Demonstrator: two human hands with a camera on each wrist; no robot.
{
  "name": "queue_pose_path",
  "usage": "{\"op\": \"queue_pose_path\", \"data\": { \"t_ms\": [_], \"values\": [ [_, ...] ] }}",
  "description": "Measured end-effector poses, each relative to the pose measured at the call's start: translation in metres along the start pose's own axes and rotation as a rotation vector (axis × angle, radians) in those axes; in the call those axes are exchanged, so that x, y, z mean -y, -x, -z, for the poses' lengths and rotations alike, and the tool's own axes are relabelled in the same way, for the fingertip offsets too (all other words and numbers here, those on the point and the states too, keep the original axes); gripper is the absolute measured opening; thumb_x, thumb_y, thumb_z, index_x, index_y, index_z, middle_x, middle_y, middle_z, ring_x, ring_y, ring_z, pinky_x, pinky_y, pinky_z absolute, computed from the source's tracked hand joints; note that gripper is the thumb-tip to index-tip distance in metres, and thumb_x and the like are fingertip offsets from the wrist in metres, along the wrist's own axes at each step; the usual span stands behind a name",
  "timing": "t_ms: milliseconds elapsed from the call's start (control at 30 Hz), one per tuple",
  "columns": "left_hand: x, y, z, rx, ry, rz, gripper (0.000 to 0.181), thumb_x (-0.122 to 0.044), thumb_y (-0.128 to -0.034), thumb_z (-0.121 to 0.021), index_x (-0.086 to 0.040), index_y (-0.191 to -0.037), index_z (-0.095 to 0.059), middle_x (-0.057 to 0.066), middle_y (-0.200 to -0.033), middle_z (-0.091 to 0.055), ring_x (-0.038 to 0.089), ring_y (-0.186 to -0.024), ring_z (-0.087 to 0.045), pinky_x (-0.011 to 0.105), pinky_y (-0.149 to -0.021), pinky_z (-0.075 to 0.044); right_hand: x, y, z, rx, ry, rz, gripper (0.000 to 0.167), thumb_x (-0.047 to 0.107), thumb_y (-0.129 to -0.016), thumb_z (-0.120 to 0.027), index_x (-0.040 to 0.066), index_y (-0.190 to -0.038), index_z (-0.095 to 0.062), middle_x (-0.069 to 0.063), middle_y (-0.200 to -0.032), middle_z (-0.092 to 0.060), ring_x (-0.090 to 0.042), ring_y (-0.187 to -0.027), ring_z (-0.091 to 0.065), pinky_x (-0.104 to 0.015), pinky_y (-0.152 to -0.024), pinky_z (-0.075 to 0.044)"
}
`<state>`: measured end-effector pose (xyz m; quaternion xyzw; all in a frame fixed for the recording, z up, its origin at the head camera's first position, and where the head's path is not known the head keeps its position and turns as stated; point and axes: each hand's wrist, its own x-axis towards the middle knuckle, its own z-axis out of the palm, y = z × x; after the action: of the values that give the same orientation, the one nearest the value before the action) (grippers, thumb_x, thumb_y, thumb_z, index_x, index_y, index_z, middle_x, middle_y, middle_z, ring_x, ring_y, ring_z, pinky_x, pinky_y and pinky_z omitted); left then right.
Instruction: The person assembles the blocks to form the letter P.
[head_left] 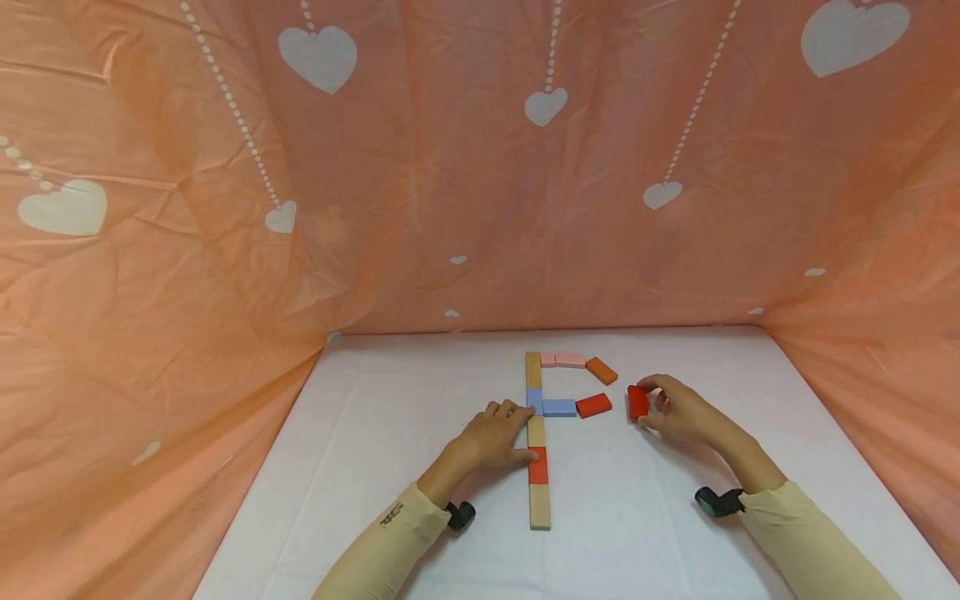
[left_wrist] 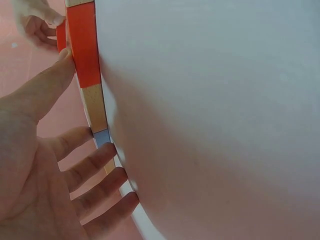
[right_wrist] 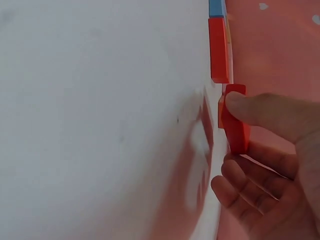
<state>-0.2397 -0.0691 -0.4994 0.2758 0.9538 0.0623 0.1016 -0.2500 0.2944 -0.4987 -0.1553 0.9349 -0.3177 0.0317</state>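
Note:
My right hand point(head_left: 678, 410) pinches a red wooden block point(head_left: 636, 403) between thumb and fingers, at the right of a block figure; in the right wrist view that block point(right_wrist: 237, 127) hangs above the white surface. A straight column holds plain wood blocks point(head_left: 540, 507), a blue block point(head_left: 534, 398) and a red block point(head_left: 537, 469). My left hand point(head_left: 487, 437) lies beside it, thumb at the column's red block and index finger at its blue one. From the column, another blue block point(head_left: 559, 407) and a slanted red block point(head_left: 594, 406) reach right. Above them run pink blocks point(head_left: 571, 360) and a tilted orange block point(head_left: 602, 371).
A white cloth point(head_left: 360, 467) covers the table under the blocks. Behind and at both sides hangs an orange sheet point(head_left: 480, 192) with white hearts. Dark wrist devices point(head_left: 720, 502) sit by both sleeves.

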Motion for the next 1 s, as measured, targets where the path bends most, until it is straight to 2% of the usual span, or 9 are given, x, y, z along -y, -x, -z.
{"op": "queue_pose_path", "data": {
  "t_ms": [200, 467, 833, 1000],
  "values": [
    [-0.001, 0.002, 0.002, -0.002, 0.003, -0.003, 0.083, -0.058, -0.098, -0.073, -0.017, -0.164, -0.045, 0.01, -0.153, -0.053, 0.031, -0.136, -0.052, 0.046, -0.109, -0.05, 0.002, -0.014, -0.005, 0.002, -0.02, -0.026, 0.062, 0.017, -0.09, -0.087, -0.007, -0.138, -0.058, -0.017, -0.115, -0.065, -0.031, -0.103, -0.059, -0.04, -0.084, -0.056],
    [-0.001, 0.002, 0.002, -0.003, 0.011, -0.007, 0.083, -0.058, -0.0986, -0.072, -0.016, -0.164, -0.044, 0.01, -0.153, -0.053, 0.03, -0.135, -0.052, 0.046, -0.109, -0.05, 0.004, -0.027, -0.009, 0.015, -0.021, -0.042, 0.062, 0.016, -0.089, -0.087, -0.009, -0.138, -0.058, -0.018, -0.112, -0.064, -0.028, -0.095, -0.057, -0.034, -0.076, -0.052],
    [-0.002, 0.003, 0.003, -0.002, 0.024, -0.005, 0.082, -0.058, -0.0986, -0.072, -0.016, -0.164, -0.045, 0.01, -0.153, -0.053, 0.031, -0.136, -0.052, 0.047, -0.111, -0.049, 0.003, -0.034, -0.012, 0.035, -0.016, -0.049, 0.061, 0.016, -0.09, -0.088, -0.01, -0.138, -0.059, -0.019, -0.114, -0.063, -0.028, -0.097, -0.056, -0.036, -0.08, -0.052],
    [-0.001, 0.003, 0.002, -0.004, 0.029, -0.002, 0.082, -0.058, -0.0988, -0.072, -0.017, -0.164, -0.045, 0.01, -0.153, -0.053, 0.031, -0.137, -0.052, 0.047, -0.111, -0.049, 0.002, -0.037, -0.013, 0.038, -0.006, -0.059, 0.06, 0.015, -0.089, -0.088, -0.01, -0.137, -0.06, -0.02, -0.116, -0.063, -0.028, -0.094, -0.056, -0.035, -0.077, -0.051]
  ]
}}
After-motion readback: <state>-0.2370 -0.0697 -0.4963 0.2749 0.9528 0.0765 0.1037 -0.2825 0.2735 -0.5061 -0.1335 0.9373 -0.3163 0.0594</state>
